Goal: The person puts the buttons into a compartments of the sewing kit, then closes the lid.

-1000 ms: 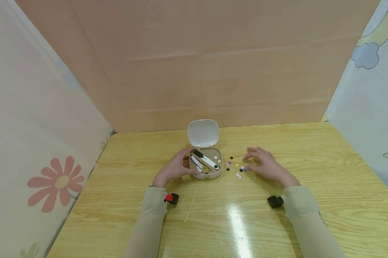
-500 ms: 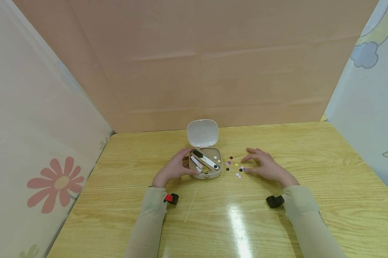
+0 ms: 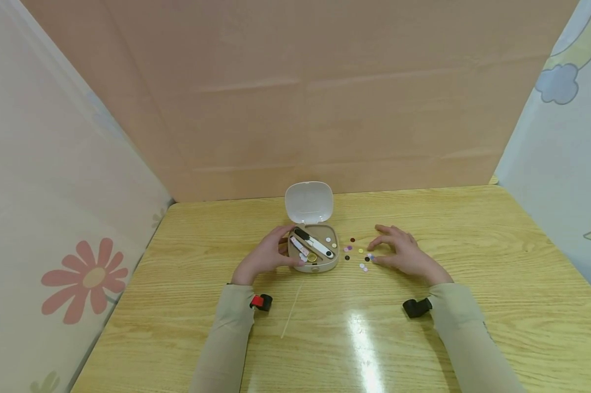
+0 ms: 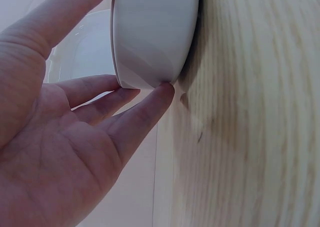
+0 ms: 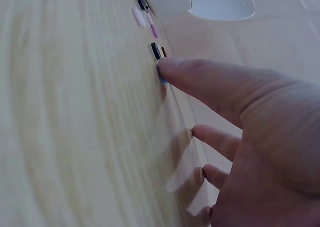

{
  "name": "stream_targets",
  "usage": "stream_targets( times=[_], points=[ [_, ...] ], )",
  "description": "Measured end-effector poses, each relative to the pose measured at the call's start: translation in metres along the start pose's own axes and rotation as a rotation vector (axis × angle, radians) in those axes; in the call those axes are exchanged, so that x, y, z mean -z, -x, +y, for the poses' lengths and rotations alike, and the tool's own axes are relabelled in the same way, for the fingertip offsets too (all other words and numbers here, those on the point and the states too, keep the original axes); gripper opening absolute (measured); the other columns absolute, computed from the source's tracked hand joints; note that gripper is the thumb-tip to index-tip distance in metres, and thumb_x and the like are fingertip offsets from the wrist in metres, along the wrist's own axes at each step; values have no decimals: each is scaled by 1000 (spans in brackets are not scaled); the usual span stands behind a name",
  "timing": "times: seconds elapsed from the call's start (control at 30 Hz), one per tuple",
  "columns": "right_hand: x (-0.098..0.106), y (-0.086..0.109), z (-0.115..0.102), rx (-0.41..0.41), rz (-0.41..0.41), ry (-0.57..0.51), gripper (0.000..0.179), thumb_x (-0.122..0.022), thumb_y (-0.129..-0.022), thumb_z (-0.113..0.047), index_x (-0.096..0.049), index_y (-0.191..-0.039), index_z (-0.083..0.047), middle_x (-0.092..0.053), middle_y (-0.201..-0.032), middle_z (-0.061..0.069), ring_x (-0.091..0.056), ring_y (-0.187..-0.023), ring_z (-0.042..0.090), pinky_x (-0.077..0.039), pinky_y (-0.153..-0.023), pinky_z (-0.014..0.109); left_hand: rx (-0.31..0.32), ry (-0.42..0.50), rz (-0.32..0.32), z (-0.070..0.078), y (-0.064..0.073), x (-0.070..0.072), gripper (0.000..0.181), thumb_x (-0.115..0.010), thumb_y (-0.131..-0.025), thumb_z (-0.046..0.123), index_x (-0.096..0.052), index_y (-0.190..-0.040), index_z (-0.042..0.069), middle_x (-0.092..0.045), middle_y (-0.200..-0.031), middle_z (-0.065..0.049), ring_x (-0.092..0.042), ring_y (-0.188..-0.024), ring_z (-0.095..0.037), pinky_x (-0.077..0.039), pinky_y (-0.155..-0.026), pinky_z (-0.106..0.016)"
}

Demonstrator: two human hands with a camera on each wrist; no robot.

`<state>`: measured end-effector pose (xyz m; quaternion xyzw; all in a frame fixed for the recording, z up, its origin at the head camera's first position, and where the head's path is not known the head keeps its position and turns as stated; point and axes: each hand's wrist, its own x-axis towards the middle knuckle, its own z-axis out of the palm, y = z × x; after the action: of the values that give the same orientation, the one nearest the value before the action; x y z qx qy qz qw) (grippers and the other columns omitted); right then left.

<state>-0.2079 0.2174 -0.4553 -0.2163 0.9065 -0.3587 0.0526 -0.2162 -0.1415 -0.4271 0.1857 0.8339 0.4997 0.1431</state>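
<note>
A small pale case (image 3: 324, 267) stands on the table with its lid (image 3: 309, 202) raised. My left hand (image 3: 264, 256) grips its left side, the thumb at the front and the fingers toward the back; in the left wrist view, fingertips touch the wall of the case (image 4: 155, 32). Inside lie a black-and-white tool (image 3: 320, 246), a pink-and-white strip (image 3: 299, 245), a gold ring-shaped piece (image 3: 312, 257) and several buttons. My right hand (image 3: 407, 254) is over loose buttons, fingers loosely bent. Its thumb tip is at a blue button (image 5: 162, 79), which it partly covers.
Small buttons in white, black, yellow, purple and dark red, such as the yellow one (image 3: 360, 251), lie scattered right of the case. A thin pale stick (image 3: 291, 312) lies in front of it on the wooden table (image 3: 197, 234). A peach backdrop (image 3: 236, 109) rises behind.
My right hand has shifted slightly to the left, its thumb closer over the blue button. The left hand and the case have stayed in place.
</note>
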Motion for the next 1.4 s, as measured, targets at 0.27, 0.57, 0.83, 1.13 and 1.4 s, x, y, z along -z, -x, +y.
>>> stream_targets(
  times=[0.27,0.57,0.83,1.13,1.4],
  points=[
    [-1,0,0,-31,10,-23,9,-74,-85,-22,-68,-92,-20,-27,-151,20,-7,-137,51,3,-108,64,-4,-7,-5,1,0,0,91,-85,-73,15,-34,-148,11,-35,-146,-7,-40,-130,-28,-44,-101,-34],
    [0,-1,-3,-39,5,-19,5,-73,-86,-21,-70,-89,-21,-26,-152,20,-5,-137,51,4,-108,65,-20,12,-13,1,0,1,91,-84,-73,12,-34,-148,10,-34,-146,-9,-41,-130,-31,-44,-100,-36],
    [-1,0,-4,-47,3,-27,4,-73,-86,-20,-69,-87,-20,-25,-152,21,-4,-138,51,5,-108,64,-20,22,-15,0,0,0,91,-84,-73,12,-33,-149,10,-33,-147,-9,-40,-130,-31,-44,-100,-35],
    [0,0,-5,-54,1,-30,5,-72,-86,-17,-67,-84,-17,-25,-152,22,-4,-138,51,7,-107,65,-31,3,-16,0,0,1,91,-84,-73,13,-33,-149,9,-33,-147,-11,-40,-130,-32,-45,-100,-35],
    [0,-1,-6,-56,1,-24,6,-72,-86,-15,-66,-84,-16,-26,-151,22,-4,-137,52,7,-107,67,-25,26,-16,1,1,1,93,-85,-73,12,-32,-149,9,-32,-148,-12,-38,-131,-34,-43,-101,-39]
  ],
)
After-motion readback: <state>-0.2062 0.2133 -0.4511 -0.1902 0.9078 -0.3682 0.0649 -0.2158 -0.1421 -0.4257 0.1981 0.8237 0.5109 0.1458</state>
